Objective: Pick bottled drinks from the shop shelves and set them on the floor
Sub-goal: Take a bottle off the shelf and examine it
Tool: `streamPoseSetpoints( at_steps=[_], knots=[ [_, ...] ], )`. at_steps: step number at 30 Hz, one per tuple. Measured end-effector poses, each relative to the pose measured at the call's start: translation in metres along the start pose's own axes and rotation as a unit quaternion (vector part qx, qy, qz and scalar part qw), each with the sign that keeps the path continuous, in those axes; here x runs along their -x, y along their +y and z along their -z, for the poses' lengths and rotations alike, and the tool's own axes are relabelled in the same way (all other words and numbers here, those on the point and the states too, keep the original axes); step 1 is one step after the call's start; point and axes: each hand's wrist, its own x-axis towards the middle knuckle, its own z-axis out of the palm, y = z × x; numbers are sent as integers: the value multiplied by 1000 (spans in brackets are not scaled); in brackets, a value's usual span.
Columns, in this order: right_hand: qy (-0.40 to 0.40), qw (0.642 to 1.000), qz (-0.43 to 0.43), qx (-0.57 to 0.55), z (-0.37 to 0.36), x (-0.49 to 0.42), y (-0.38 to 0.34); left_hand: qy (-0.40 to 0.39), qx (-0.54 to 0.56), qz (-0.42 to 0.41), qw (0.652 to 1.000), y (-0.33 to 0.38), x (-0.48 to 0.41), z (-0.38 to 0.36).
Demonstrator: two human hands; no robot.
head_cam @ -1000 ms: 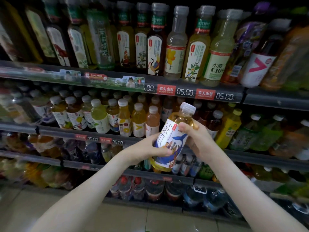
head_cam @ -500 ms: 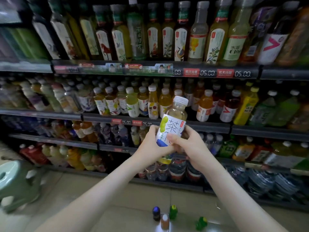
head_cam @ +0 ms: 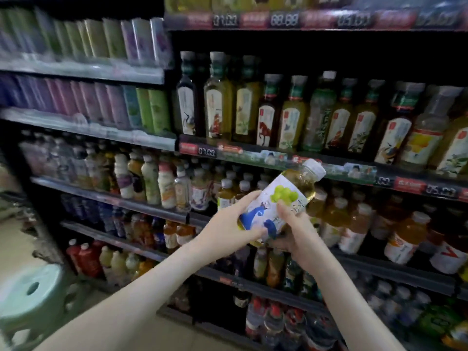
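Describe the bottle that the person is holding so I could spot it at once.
Look in front of the drinks shelves, at the middle of the picture, where the left hand and right hand meet. Between them is the tea bottle, tilted with its white cap up and to the right. Unlike the shelved bottles, its white label shows green fruit and a blue figure.

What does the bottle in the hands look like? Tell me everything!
The bottle is clear plastic with yellow-green tea inside, a white cap and a white label showing green fruit and blue shapes. It is tilted, cap up and to the right. The left hand and right hand both hold its lower half before the shelves.
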Motion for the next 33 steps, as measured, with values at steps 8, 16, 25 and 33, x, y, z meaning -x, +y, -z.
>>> streamPoseSetpoints(
  at_steps=[8, 16, 25, 33],
  knots=[
    [74, 996, 50, -17, -75, -74, 23, 13, -167, -87, 982, -75, -24, 76],
    [201, 973, -4, 113, -35, -105, 87, -85, -196, 11, 977, -163, -41, 78],
    [244, 941, 12, 236, 6, -152, 114, -9, -263, 51, 963, -226, -90, 88],
    [246, 932, 12, 267, 15, -187, 127, 12, -278, 6, 961, -231, -173, 57]
  ],
)
